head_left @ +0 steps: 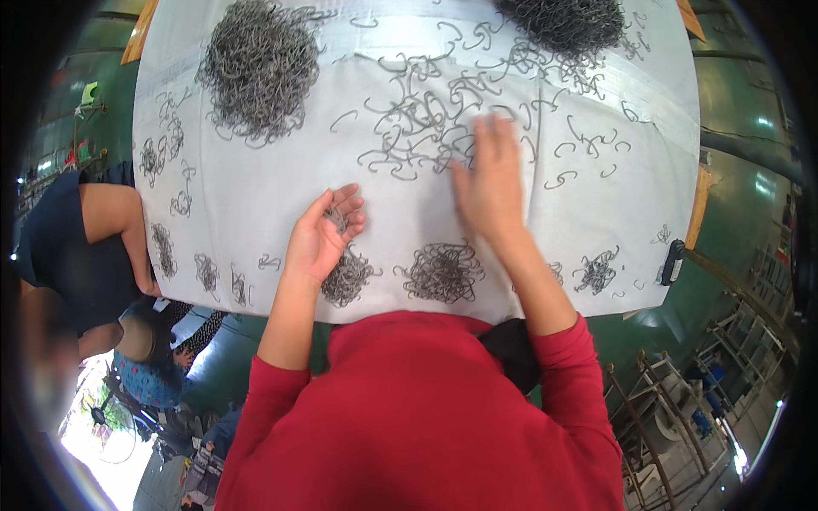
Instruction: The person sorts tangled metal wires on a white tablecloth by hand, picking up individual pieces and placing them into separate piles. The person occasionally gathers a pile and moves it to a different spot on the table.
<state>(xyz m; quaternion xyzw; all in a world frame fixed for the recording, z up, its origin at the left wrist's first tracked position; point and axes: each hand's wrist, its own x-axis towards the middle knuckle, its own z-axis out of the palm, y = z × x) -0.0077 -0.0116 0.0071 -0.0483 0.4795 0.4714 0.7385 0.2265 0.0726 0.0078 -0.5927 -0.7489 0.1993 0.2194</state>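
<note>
My left hand (pixel 313 243) is palm up near the table's front edge, its fingers curled round a few dark, curved wire hooks (pixel 336 220). Ahead and to its right, my right hand (pixel 494 183) reaches over loose scattered hooks (pixel 409 115), fingers stretched out and slightly blurred. Whether it touches any hook I cannot tell. A small heap of hooks (pixel 346 279) lies partly behind my left wrist. Between my forearms sits another small heap (pixel 443 272). Bigger piles of hooks stand at the far left (pixel 260 72) and far right (pixel 567 21).
White sheeting (pixel 247 183) covers the table. Small hook clusters line its left side (pixel 162 247) and front right (pixel 599 271). A small black object (pixel 673 262) rests on the right edge. Another person (pixel 102 238) stands at the left edge, one arm against the table.
</note>
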